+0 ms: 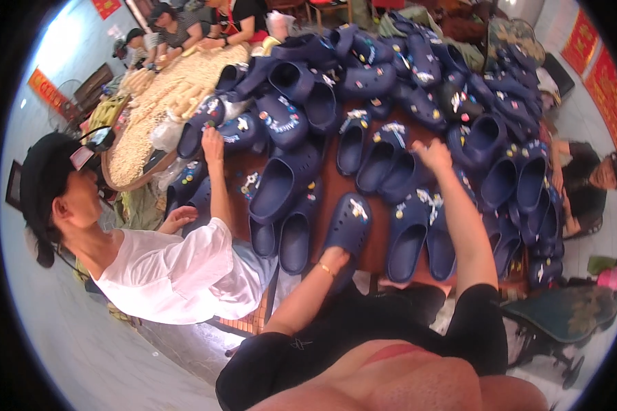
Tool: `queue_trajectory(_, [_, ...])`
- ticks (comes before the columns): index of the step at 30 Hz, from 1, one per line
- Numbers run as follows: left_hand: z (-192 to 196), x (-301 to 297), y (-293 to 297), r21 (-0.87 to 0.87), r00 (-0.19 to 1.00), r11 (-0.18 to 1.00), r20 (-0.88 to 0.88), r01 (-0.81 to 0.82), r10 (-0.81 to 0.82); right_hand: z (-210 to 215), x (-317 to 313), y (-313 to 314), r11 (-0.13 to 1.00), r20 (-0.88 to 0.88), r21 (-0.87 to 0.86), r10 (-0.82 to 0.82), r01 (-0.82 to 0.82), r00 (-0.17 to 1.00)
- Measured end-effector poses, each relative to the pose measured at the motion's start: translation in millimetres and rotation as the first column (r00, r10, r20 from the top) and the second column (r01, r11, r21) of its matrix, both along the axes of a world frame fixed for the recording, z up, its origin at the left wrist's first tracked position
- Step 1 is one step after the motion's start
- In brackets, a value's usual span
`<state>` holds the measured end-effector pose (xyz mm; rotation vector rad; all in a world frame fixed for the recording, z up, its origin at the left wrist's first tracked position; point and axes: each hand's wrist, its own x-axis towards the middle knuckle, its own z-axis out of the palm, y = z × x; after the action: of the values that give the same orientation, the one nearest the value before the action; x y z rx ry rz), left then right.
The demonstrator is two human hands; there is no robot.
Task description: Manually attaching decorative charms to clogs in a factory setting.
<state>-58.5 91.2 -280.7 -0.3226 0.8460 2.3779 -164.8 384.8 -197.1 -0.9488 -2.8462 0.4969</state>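
While our left hand [334,259] rests on the heel of a navy clog [348,226] at the near edge of the table [329,183], we cannot tell how far its fingers close, because the shoe hides them. Our right hand [433,155] reaches further in, fingers loosely bent over another dark clog [399,175], touching it but not clearly gripping. We judge that the clogs are being handled one by one (many already carry small bright charms), so the near clog needs a firm hold at the heel before it is lifted. Beside us a person in a white top [164,270] touches a clog too. Red hangings [610,92] with gold marks are on the right wall, and a round tray [159,109] of pale pieces stands far left.
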Motion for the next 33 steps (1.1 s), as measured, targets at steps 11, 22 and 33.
queue_trajectory(11, [-21.4, 63.1, -41.5, -0.528, 0.931, 0.847, -0.280, 0.054, -0.234, 8.0, 20.0, -22.3, 0.993, 0.053, 0.116, -0.013, 0.007, 0.999])
queue_trajectory(22, [77.9, 52.4, -4.0, -0.570, 0.526, 0.696, -0.789, -0.436, -0.316, 38.8, 159.0, -51.6, 0.820, -0.212, 0.314, 0.552, -0.479, 0.806])
queue_trajectory(33, [63.9, 1.1, 50.8, -0.626, 0.373, 0.613, -0.780, -0.482, -0.503, -3.4, 191.4, -67.4, 0.928, -0.521, 0.225, 0.373, -0.298, 0.768])
